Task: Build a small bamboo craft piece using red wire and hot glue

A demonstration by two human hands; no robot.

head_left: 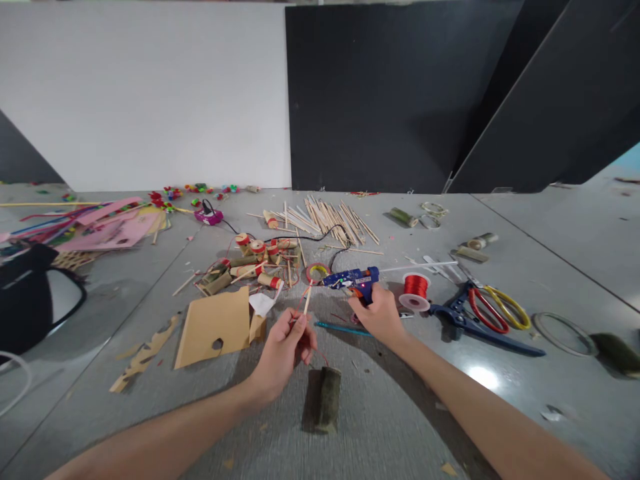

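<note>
My left hand (287,343) is closed on a thin wooden stick (308,298), pinched between thumb and fingers and pointing up. Red wire shows near the stick's tip, and some runs down towards a dark green bamboo piece (327,400) below the hand. In my right hand (381,313) is a blue hot glue gun (350,280), with a small red light on its body and a long clear glue stick (415,266) out of its back. The gun's nozzle is close to the stick's upper end; whether they touch I cannot tell.
A red wire spool (415,288), pruning shears (480,323) and scissors (505,310) lie to the right. Cardboard (215,327) and bamboo pieces with red bands (257,250) are on the left. Loose sticks (335,220) lie behind, where the gun's black cord (320,235) runs to a purple socket (209,215).
</note>
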